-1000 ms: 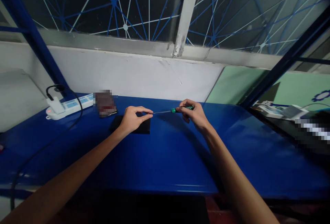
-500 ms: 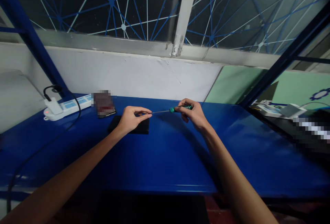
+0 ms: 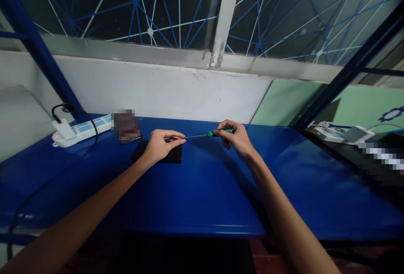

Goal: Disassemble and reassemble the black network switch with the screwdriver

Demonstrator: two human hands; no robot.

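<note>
Screwdriver, seemingly in both hands

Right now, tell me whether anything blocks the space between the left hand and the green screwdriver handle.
Nothing visible does: only the thin shaft spans the gap from the left hand to the green handle held by the right hand. The black slab lies clear of it.

No lettering or number is readable; a blue gear emblem marks the green panel.
</note>
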